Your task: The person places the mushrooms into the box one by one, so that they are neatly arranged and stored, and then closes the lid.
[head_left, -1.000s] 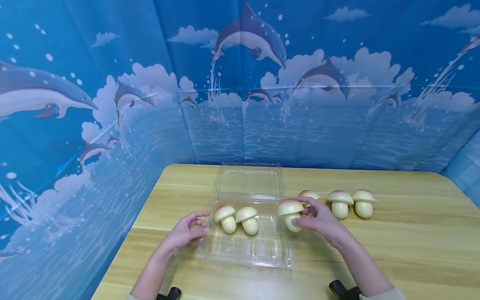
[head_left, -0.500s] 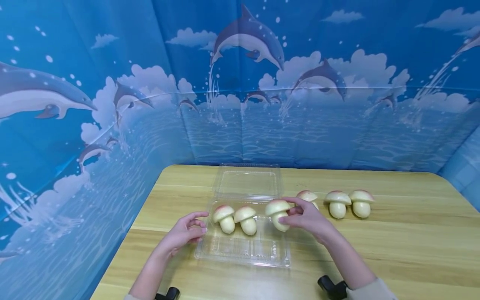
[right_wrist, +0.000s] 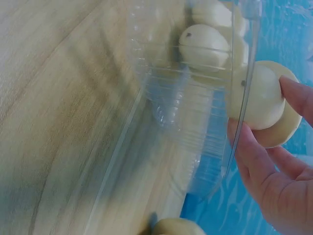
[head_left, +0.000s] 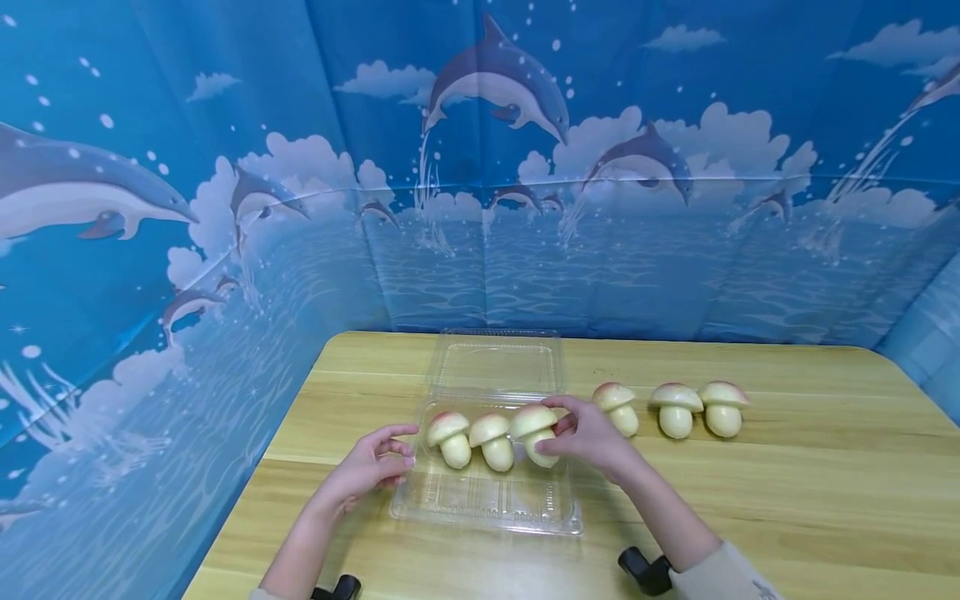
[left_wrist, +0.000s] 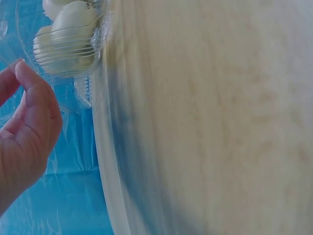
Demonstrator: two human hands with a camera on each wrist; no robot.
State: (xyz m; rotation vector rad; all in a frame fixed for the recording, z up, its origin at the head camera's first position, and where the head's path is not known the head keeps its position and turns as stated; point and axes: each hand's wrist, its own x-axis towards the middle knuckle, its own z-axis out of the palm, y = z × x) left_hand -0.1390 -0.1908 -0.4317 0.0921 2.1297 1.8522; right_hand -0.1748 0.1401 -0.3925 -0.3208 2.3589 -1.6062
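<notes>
Clear box [head_left: 487, 504] held two mushrooms [head_left: 491, 433]; beside them, near its right edge, the right hand [head_left: 588, 437] pinched a third mushroom [head_left: 532, 421]. Half-open, the left hand [head_left: 372, 462] lay at its left edge. Three others [head_left: 677, 400] neared the table's [head_left: 780, 492] far edge.

This looks like a small screened-off booth or filming corner — whether it sits in a home, an office or a studio cannot be told. A blue curtain [head_left: 427, 283] surrounds the far side and the left, and a paler blue stretch shows at the far right edge; creases mark it as hung cloth or sheeting. It is printed with leaping dolphins [head_left: 510, 71], white clouds [head_left: 292, 158] and rippled sea. Before it stands 1 plain tabletop [head_left: 787, 500] of light wood grain, its far corners rounded, its back edge close to the curtain. 2 black fittings [head_left: 647, 572] low in the head view suggest recording gear.
</notes>
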